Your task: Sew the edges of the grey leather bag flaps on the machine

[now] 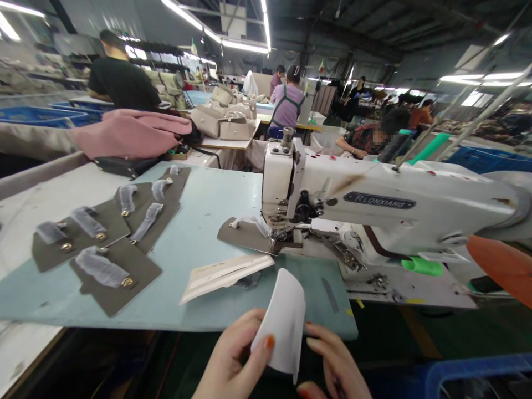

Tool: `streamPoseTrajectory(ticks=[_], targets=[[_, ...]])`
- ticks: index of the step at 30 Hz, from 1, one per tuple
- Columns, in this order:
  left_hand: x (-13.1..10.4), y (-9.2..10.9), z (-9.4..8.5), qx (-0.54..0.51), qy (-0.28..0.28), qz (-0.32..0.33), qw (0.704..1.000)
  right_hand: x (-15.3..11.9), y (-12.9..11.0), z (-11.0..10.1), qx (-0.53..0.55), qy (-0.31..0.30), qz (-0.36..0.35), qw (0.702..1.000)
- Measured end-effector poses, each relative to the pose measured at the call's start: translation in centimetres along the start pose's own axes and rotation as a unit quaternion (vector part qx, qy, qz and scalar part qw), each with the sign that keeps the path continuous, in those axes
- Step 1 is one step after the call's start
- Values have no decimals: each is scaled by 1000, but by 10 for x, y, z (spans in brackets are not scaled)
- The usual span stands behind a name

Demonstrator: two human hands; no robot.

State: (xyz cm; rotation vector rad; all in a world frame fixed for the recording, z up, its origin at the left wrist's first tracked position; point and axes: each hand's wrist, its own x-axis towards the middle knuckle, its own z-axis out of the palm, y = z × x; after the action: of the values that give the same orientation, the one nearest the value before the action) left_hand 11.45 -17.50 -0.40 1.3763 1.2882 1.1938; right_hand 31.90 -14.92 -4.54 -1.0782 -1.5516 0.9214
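My left hand pinches a curved white panel between thumb and fingers, holding it tilted above the table's front edge. By the panel's right edge is my right hand, its thumb and fingers apart; whether a fingertip touches the panel I cannot tell. Behind the panel, a cream strip-like piece lies on the pale green tabletop. A grey-brown piece with a plastic-wrapped strap sits at the needle area of the white sewing machine.
Several grey-brown flaps with wrapped straps and gold fittings lie at left. Pink material is heaped behind them. A blue crate stands at lower right. Co-workers sit further back, one person just behind the machine.
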Motion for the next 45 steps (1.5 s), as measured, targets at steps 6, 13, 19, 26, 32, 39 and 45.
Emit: streamPoseTrajectory(ticks=[6, 13, 19, 26, 32, 39, 45], targets=[[2, 5, 6, -54, -58, 43, 996, 20, -22, 16, -11, -73, -43, 996], [8, 0, 7, -66, -61, 26, 996, 19, -10, 14, 72, -85, -7, 994], [14, 1, 0, -58, -71, 50, 995, 23, -5, 18, 145, -95, -7, 985], [12, 1, -5, -83, -53, 58, 993, 22, -26, 24, 169, -84, 66, 980], [10, 0, -3, -125, -41, 42, 990, 17, -28, 44, 252, -34, 75, 964], [9, -2, -3, -144, -73, 22, 987, 21, -26, 44, 224, -37, 40, 973], [6, -21, -1, -151, -33, 31, 987, 22, -22, 38, 143, -95, -58, 983]])
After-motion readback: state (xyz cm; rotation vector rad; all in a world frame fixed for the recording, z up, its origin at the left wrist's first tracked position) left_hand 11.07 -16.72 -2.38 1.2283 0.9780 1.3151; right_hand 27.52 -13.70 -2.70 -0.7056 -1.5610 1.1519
